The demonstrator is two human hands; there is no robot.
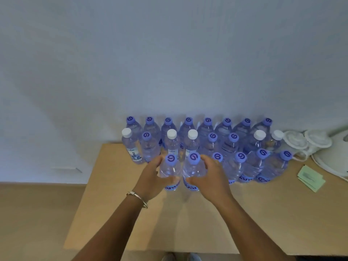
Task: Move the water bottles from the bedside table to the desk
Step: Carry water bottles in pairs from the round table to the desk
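Note:
Several clear water bottles with purple or white caps stand in three rows on the light wooden desk (116, 213), against the white wall. My left hand (150, 179) grips a purple-capped bottle (170, 170) at the left end of the front row. My right hand (209, 178) grips the purple-capped bottle (194, 169) beside it. Both bottles stand upright, close together, bases on or near the desk top. More purple-capped bottles (243, 166) continue the front row to the right.
White cups or lids (305, 142) and a white appliance base (337, 155) sit at the desk's right end. Pale green paper slips (310, 178) lie near them. The desk's left edge runs past my left arm; wooden floor (33, 213) lies beyond.

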